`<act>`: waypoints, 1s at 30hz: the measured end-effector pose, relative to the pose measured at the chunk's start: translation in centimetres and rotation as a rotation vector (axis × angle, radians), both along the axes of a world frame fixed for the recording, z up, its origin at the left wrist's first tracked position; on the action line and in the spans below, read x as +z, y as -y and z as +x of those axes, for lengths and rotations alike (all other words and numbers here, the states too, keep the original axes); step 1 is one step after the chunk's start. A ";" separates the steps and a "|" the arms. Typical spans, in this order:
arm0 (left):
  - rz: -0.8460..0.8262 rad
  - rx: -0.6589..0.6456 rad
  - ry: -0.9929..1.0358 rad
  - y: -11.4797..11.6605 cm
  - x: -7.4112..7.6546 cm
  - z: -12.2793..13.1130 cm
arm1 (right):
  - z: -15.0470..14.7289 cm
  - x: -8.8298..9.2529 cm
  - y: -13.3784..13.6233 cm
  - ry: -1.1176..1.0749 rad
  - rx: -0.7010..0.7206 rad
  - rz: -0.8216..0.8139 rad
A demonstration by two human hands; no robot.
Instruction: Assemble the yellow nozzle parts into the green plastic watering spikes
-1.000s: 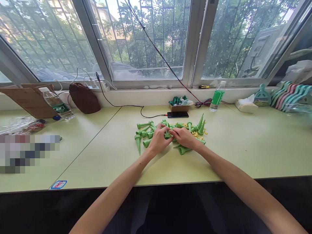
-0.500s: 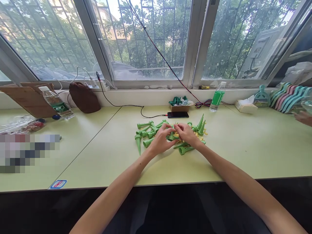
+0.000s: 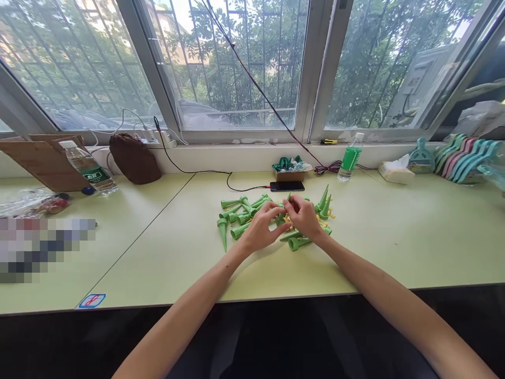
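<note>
Between my hands is a green plastic watering spike point(image 3: 280, 216), its pointed tip just above my right fingers and much of it hidden. My right hand point(image 3: 303, 217) pinches it with thumb and forefinger. My left hand point(image 3: 263, 227) curls round it from the left, thumb below and fingertips near the right hand's. A pile of more green spikes point(image 3: 240, 231) lies around and beneath both hands, some with open round ends toward me. Two spikes point(image 3: 325, 205) stand point up at the right of the pile. Small yellow plastic pieces point(image 3: 331, 215) are scattered among them.
Behind the pile lie a phone point(image 3: 287, 186) on a cable and a small box point(image 3: 290, 175) with green stuff. Water bottles stand at right point(image 3: 350, 158) and left point(image 3: 90, 168). A tissue pack point(image 3: 396, 172) and coloured hangers point(image 3: 467, 160) are further right.
A green tip now shows above my right fingers, and the spike between my hands has shifted slightly. At far right, another person's hand has mostly left view.
</note>
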State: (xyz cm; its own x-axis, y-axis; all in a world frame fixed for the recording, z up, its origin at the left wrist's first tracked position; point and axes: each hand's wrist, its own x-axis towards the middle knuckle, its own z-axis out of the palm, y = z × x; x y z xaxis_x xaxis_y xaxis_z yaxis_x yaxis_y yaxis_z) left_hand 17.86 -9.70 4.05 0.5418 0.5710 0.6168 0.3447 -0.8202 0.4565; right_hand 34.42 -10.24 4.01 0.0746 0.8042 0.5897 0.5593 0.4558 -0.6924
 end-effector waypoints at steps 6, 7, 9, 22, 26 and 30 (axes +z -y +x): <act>0.033 0.008 0.069 -0.1 0.2 0.0 | 1.7 0.9 0.2 0.135 -0.211 0.278; 0.028 0.009 0.070 -0.1 0.2 0.0 | 2.3 1.0 0.0 0.135 -0.267 0.330; 0.017 0.005 0.060 -0.2 0.1 0.0 | 3.7 1.4 -0.4 0.163 -0.355 0.403; -0.040 -0.025 0.020 -0.2 -0.3 0.0 | 9.9 2.8 -2.2 0.117 -0.718 0.557; -0.036 -0.034 0.018 -0.4 -0.4 0.0 | 10.6 2.3 -2.9 0.186 -0.714 0.444; -0.034 -0.039 0.022 -0.5 -0.5 0.0 | 10.4 1.9 -3.1 0.226 -0.740 0.325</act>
State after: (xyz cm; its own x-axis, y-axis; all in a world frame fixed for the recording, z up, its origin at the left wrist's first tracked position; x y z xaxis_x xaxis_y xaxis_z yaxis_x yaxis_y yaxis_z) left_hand 17.90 -9.20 3.52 0.5510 0.5702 0.6093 0.3022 -0.8169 0.4912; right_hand 44.82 -7.16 5.88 0.3683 0.3817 0.8478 0.9020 0.0743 -0.4253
